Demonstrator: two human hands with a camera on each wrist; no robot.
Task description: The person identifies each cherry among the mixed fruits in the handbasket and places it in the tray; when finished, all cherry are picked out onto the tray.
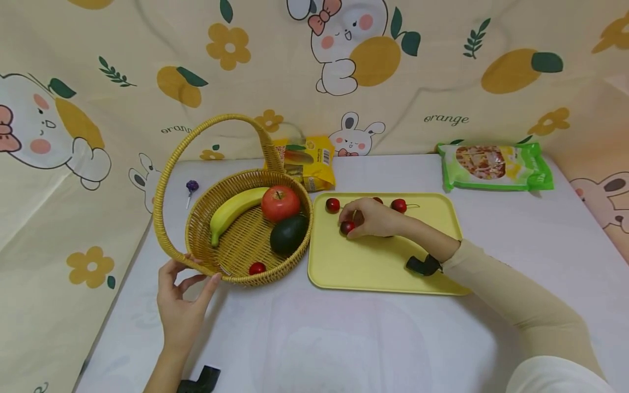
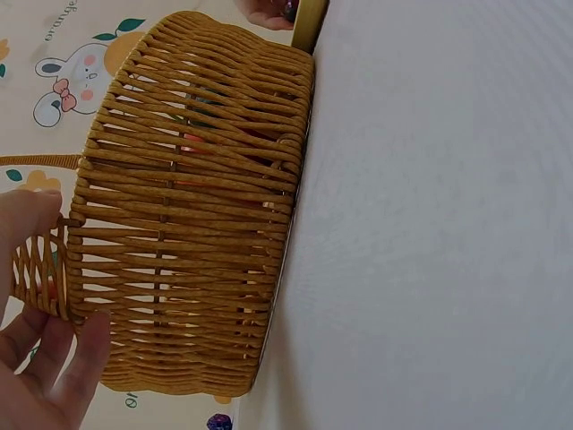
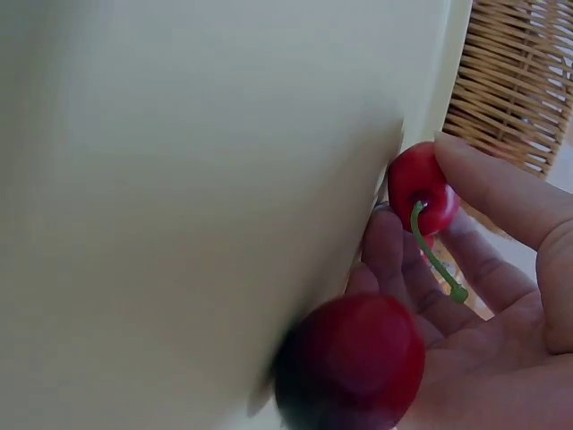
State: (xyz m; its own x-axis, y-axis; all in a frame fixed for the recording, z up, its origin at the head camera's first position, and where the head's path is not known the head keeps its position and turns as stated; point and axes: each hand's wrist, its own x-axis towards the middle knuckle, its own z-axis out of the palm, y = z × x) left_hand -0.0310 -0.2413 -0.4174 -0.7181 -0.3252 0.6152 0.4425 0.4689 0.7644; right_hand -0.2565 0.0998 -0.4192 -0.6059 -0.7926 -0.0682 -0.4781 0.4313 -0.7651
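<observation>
My left hand point(image 1: 182, 311) grips the wicker basket point(image 1: 236, 248) where its handle meets the near-left rim; in the left wrist view the thumb and fingers lie around the handle's base. Inside the basket are a banana point(image 1: 236, 210), a red apple point(image 1: 280, 204), a dark green avocado-like fruit point(image 1: 289, 235) and one cherry point(image 1: 257, 268). Over the left half of the yellow tray point(image 1: 363, 270), my right hand point(image 1: 375, 217) pinches a dark red cherry point(image 1: 346, 227) between thumb and fingers. Its green stem shows in the right wrist view. Other cherries, such as one point(image 1: 398, 205) with a stem, lie around the hand.
Behind the basket stands a yellow packet point(image 1: 314, 164). A green and white packet point(image 1: 496, 166) lies at the back right. Left of the basket is a purple lollipop point(image 1: 192, 186). The tray's left edge sits against the basket, and a printed cloth hangs behind the table.
</observation>
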